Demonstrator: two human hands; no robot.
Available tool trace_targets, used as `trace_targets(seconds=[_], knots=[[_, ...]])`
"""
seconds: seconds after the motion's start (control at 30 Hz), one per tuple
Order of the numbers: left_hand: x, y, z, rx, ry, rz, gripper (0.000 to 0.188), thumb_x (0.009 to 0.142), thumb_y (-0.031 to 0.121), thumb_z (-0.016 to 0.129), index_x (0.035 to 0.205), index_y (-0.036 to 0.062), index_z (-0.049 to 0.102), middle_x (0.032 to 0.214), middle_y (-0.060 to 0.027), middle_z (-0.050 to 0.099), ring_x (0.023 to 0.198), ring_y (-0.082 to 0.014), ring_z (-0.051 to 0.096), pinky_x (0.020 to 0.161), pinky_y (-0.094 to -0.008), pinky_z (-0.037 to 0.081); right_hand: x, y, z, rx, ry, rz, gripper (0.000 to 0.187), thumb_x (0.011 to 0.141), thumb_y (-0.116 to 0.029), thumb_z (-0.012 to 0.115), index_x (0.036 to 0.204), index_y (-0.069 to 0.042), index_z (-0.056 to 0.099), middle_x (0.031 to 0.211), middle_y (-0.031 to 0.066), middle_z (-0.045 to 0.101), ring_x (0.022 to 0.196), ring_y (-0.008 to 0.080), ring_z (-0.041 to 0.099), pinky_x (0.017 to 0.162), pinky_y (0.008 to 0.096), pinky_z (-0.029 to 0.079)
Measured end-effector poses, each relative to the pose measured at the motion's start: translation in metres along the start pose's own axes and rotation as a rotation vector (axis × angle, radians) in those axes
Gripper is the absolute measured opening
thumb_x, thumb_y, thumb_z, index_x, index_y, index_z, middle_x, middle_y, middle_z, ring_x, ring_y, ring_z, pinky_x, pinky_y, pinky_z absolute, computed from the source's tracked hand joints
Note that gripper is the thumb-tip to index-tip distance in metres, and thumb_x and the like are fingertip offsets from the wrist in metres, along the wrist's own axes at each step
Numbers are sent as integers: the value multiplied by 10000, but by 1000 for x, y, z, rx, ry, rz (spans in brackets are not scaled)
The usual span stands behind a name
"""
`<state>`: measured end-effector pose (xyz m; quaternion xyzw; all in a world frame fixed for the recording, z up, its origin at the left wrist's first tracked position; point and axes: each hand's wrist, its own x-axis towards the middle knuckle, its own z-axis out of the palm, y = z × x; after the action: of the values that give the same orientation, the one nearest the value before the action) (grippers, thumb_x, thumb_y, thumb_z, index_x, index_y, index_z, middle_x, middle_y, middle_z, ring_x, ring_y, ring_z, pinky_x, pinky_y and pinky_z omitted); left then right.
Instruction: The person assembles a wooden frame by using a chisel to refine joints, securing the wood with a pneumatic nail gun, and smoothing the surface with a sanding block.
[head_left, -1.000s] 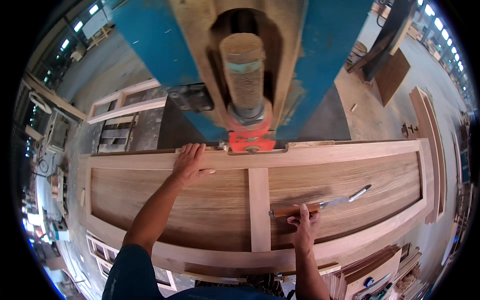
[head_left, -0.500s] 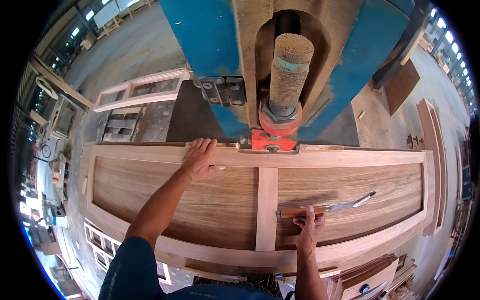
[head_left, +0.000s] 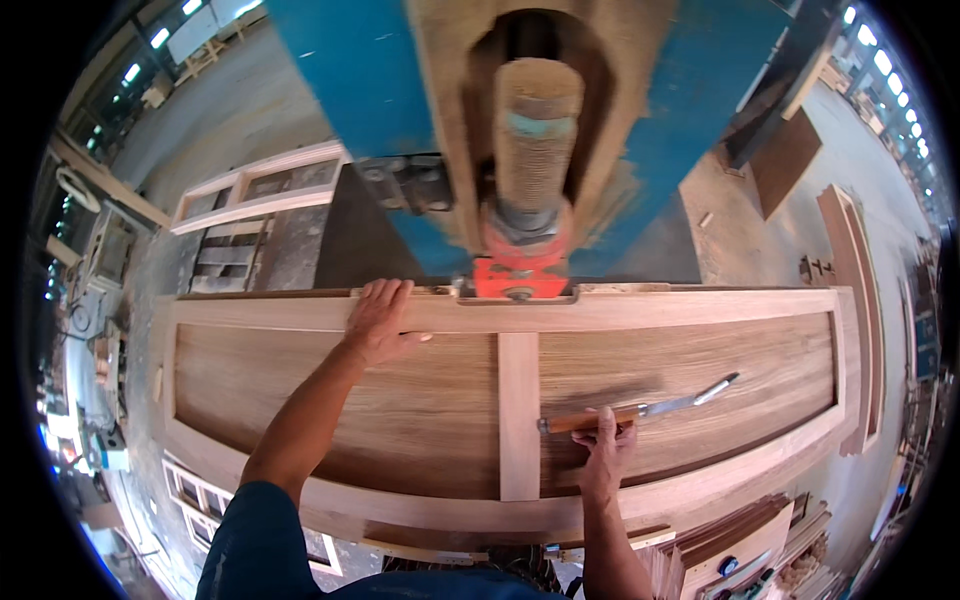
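Note:
A long wooden panel door [head_left: 400, 406] lies flat before me, with a pale frame around two darker grained panels. My left hand [head_left: 380, 322] rests on its far rail [head_left: 700, 307], fingers over the far edge and thumb stretched out to the right. Over the right panel, my right hand [head_left: 606, 450] holds a chisel [head_left: 590, 421] by its wooden handle. The metal blade points right and slightly away from me; its far part shines brightly. A red metal clamp head [head_left: 520, 277] on a threaded rod [head_left: 540, 140] stands against the middle of the far rail.
A tall blue machine frame [head_left: 690, 110] rises beyond the door. Pale wooden frames [head_left: 260, 185] lie at the far left. Long boards [head_left: 850, 320] stand off the right end, and stacked wood strips [head_left: 740, 545] lie near me at the lower right.
The whole view has shifted slightly, so everything appears a little further left. Both hands keep their places on and over the door, the chisel still in the right one.

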<state>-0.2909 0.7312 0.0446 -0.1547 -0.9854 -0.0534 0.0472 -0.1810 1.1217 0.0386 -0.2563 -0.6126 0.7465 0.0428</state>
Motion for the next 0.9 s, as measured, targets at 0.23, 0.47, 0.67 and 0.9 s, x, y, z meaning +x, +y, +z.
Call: trace_targets(seconds=[0.23,0.47,0.67,0.9], knots=[[-2,3,-3,18,-39,-36,914,707,487,818,1351,-49,454,1273,-210,488,1198,-388,447,1091,-503,326,-2,-2,0,7,-19,-13,306,1020,-278,615,1150,-21,512,1004,120,694,630,140,649,562,268,589],[-2,2,-1,34,-6,-4,941,729,511,802,1376,-67,435,1247,-185,498,1179,-377,461,1082,-496,342,-3,-4,1,36,-14,-5,299,1018,-269,619,1136,-15,514,974,107,686,659,141,655,573,271,595],[-1,5,-7,-13,9,18,911,745,481,796,1368,-75,431,1227,-192,492,1148,-387,459,1065,-498,354,-3,-8,1,84,-15,27,282,1015,-258,617,1135,-19,526,943,104,681,665,145,659,600,283,596],[-1,4,-5,-19,11,30,909,746,463,796,1378,-70,419,1220,-193,485,1130,-384,458,1059,-496,358,-3,-13,1,116,9,50,272,1010,-256,624,1093,-10,545,880,88,659,639,157,661,609,288,599]])
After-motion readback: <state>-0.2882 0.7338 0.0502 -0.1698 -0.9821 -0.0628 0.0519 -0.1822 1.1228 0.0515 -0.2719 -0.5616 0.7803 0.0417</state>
